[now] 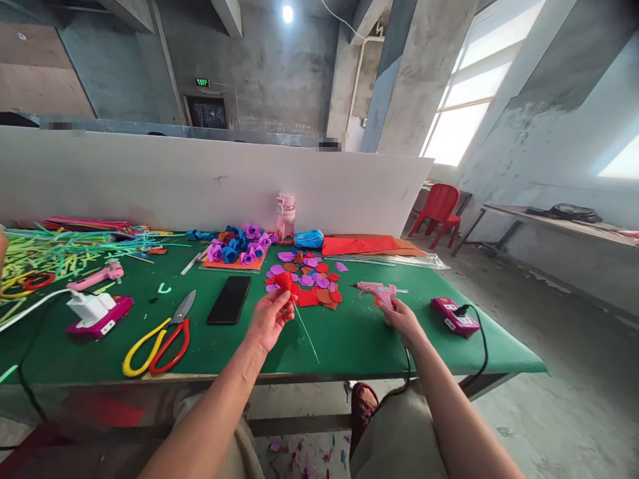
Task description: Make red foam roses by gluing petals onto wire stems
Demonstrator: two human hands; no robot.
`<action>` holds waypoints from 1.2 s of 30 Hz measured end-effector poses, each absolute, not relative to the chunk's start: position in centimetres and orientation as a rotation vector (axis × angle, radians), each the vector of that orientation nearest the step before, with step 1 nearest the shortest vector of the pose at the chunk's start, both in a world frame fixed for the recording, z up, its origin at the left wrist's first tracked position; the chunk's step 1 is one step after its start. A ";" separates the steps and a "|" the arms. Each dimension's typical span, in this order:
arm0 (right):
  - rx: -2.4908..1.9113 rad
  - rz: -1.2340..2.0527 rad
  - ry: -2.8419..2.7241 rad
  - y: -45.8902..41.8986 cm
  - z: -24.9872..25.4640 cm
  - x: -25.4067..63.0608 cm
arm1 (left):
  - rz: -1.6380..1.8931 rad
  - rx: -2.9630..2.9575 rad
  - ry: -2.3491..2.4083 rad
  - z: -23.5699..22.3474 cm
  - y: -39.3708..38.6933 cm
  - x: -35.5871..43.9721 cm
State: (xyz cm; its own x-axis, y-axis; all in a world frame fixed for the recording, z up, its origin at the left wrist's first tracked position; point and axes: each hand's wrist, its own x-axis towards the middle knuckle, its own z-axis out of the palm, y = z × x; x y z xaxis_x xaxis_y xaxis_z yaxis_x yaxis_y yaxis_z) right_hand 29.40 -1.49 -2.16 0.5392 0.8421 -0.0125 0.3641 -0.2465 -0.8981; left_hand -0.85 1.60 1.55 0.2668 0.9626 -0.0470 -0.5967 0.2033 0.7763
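Observation:
My left hand (272, 318) pinches a red paper flower (285, 282) whose thin wire stem (308, 336) slants down to the right. In my right hand (403, 320) is a pink hot glue gun (377, 290), its nozzle pointing left toward the flower. Cut paper petals (319, 279) in purple, red and brown lie loose on the green table behind my hands. A bunch of finished purple and blue paper flowers (242, 245) rests on an orange sheet farther back. Fingers of both hands are closed around what they hold.
Scissors (162, 339), a black phone (229, 301) and a power strip (102, 316) with a white charger lie left. A second glue gun (97, 275) is near colourful strips (64, 256). A pink bottle (286, 218) stands before the white partition (200, 179). Right is another power strip (454, 316).

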 end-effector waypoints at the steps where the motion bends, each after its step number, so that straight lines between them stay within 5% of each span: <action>1: -1.769 0.692 -0.972 -2.0 -1.8 28.8 | 1.188 0.728 0.617 1.5 1.6 -0.8; 9: -1.152 1.111 -0.899 -5.6 2.7 21.6 | 1.209 0.727 0.668 1.4 1.6 -0.7; 36: -1.123 1.172 -1.010 -6.7 3.8 15.7 | 1.223 0.754 0.718 1.6 1.2 -0.6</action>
